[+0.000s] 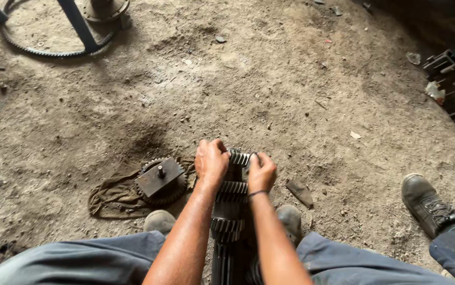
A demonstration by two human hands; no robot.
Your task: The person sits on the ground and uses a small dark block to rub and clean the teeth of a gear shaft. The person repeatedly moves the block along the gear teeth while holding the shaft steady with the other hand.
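While the top toothed ring is clasped by the left hand (211,160) and right hand (261,172), fingers curled tight, the dark, greasy steel gear shaft (230,211) is stood upright between the knees. A gear (160,181) is laid on a dirty rag (116,198) over rough, dusty ground (269,79).

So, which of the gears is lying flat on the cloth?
The gear left of the left hand, under a square metal block; the others sit stacked on the gear shaft both hands grip.

Dark greasy metal gear shaft (231,211), grimy cloth rag (114,198), rough dusty dirt floor (269,79)
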